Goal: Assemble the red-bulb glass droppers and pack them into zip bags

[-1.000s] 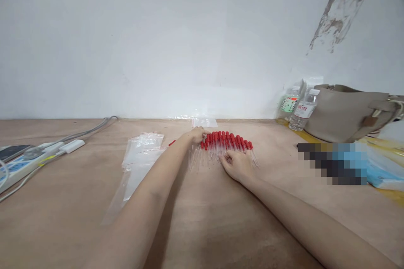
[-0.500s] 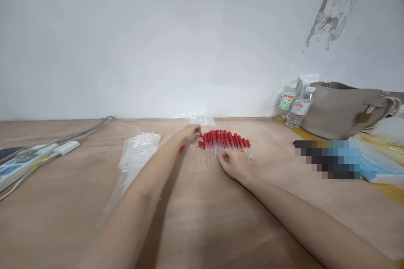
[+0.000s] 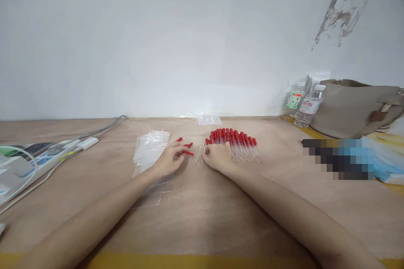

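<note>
Several glass droppers with red rubber bulbs lie side by side on the wooden table, bulbs toward the wall. At the left end of this row lie thin clear glass tubes, some with no bulb showing. My right hand is closed, thumb and finger pinched at a glass dropper tube; it covers part of the row. My left hand is over a few loose red bulbs, its fingers bent but apart, the fingertips at the nearest bulbs. Clear zip bags are spread behind and under that hand.
A flat zip bag lies by the wall. On the left are a power strip and cables. At right stand two bottles, a grey bag, a blue-and-white packet and a pixelated dark item.
My left hand has moved left and nearer, from the end of the dropper row to the loose red bulbs. My right hand has shifted left along the row to the thin tubes.
</note>
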`<state>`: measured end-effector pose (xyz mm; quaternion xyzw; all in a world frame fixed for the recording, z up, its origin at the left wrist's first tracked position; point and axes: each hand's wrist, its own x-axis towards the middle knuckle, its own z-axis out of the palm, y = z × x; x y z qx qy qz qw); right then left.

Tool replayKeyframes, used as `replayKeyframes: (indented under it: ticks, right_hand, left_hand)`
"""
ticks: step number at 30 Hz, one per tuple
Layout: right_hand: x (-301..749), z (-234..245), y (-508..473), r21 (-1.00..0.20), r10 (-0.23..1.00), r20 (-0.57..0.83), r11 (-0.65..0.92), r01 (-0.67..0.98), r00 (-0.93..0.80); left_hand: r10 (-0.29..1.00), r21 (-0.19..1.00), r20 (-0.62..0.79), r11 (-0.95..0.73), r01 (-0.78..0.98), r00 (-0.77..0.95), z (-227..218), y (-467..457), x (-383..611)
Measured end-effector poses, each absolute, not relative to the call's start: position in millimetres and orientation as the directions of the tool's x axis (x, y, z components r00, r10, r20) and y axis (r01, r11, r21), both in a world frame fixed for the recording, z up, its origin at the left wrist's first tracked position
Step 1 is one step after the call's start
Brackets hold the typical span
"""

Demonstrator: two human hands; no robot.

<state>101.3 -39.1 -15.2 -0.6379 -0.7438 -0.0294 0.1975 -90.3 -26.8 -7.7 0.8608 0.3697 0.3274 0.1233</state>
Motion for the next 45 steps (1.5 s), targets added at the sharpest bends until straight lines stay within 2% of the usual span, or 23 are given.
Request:
replayKeyframes:
  ticks: [6,9,12,16,19,23,30,36,45]
  right_hand:
    - [84,-5,-23,-0.183,0.992,0.122,0.056,0.982,-0.034]
    - [80,-3,-20,-0.195,0.995,0.090,0.050,0.979,-0.033]
    - [84,1,-30,-0.227,0.991,0.119,0.086,0.970,-0.060]
    - [107,-3,-58,-0.306,0.960,0.232,0.225,0.925,-0.157]
    - [127,-16,-79,-0.465,0.854,0.437,0.482,0.742,-0.281]
    - [139,-32,-97,-0.455,0.764,0.553,0.611,0.648,-0.332]
    - [132,-38,-102,-0.377,0.707,0.596,0.666,0.644,-0.382]
    - [129,-39,-105,-0.329,0.695,0.577,0.679,0.656,-0.429]
    - [137,-37,-104,-0.333,0.717,0.512,0.673,0.660,-0.473]
  left_hand:
    - [0.821,0.665,0.384,-0.563,0.491,0.422,-26,-53,-94]
    - [0.863,0.727,0.360,-0.497,0.474,0.353,-31,-55,-89]
    - [0.870,0.758,0.372,-0.486,0.436,0.325,-32,-61,-83]
    - [0.862,0.743,0.368,-0.498,0.446,0.349,-32,-70,-76]
    - [0.851,0.704,0.360,-0.516,0.487,0.381,-32,-73,-74]
    - [0.851,0.679,0.376,-0.523,0.515,0.367,-33,-75,-73]
    - [0.822,0.682,0.395,-0.562,0.469,0.411,-34,-78,-73]
    - [0.813,0.678,0.414,-0.576,0.457,0.409,-38,-76,-73]
    - [0.794,0.649,0.383,-0.595,0.474,0.473,-33,-84,-75]
